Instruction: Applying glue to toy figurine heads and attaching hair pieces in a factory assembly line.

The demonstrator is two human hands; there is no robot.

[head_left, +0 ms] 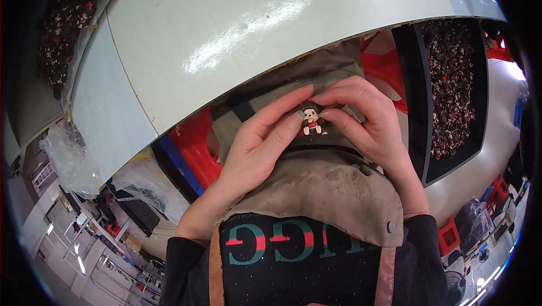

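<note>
Above my lap, in front of the apron, I hold a small brown toy figurine (311,121) with a pale face, pale feet and a red piece on its head. My left hand (261,135) pinches it from the left, the thumb beside its face and the index finger up by its head. On the other side my right hand (368,115) grips it, thumb against its side and fingertips at the red piece on top. The fingertips cover part of the figurine's head and sides.
A pale glossy table (226,23) curves across ahead of me. To the right stands a black crate (418,103) filled with many similar brown and red figurines (451,80). More figurines (68,29) lie in a plastic-lined container at far left. Red stools (199,148) are below.
</note>
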